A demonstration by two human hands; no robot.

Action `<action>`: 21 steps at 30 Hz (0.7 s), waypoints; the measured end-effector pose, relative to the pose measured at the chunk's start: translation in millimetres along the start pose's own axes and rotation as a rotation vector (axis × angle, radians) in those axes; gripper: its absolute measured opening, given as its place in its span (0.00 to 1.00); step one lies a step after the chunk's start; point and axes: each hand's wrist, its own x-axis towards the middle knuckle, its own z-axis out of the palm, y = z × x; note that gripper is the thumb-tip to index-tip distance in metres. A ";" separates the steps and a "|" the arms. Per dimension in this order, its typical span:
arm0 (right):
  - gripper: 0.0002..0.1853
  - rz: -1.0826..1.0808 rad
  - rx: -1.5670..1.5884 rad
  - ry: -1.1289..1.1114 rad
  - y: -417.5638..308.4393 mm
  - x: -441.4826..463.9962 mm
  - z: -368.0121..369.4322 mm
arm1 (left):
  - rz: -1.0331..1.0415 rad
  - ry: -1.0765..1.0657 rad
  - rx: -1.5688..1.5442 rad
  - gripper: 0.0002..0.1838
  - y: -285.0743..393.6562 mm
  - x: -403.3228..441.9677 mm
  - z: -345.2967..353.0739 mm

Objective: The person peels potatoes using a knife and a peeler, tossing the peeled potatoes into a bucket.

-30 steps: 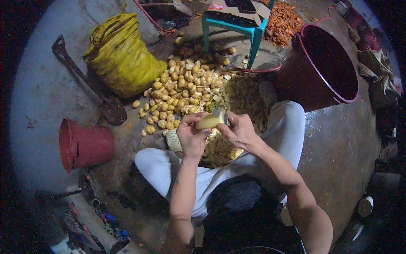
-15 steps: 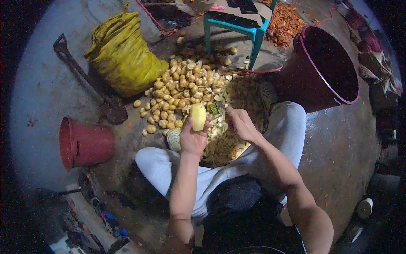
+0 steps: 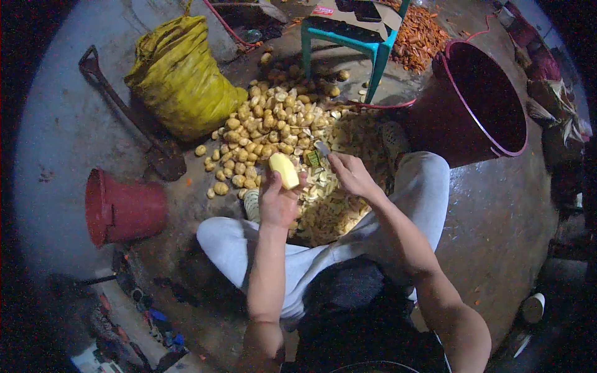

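potato sits in my left hand, held between thumb and fingers; my right hand grips a knife nearby. if peeled flesh slides, it could drop onto peelings below, or the knife nick me.

The room is dim. The frame's corners are black, with tiny specks, and things bend near the edges. The pale potato near the middle looks bright. The floor shines at right; the big bucket, upper right, is dark inside.
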 end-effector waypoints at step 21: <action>0.31 0.323 -0.659 -0.182 275.2 167.2 183.5 | -0.124 0.474 0.048 0.21 35.6 36.6 -51.6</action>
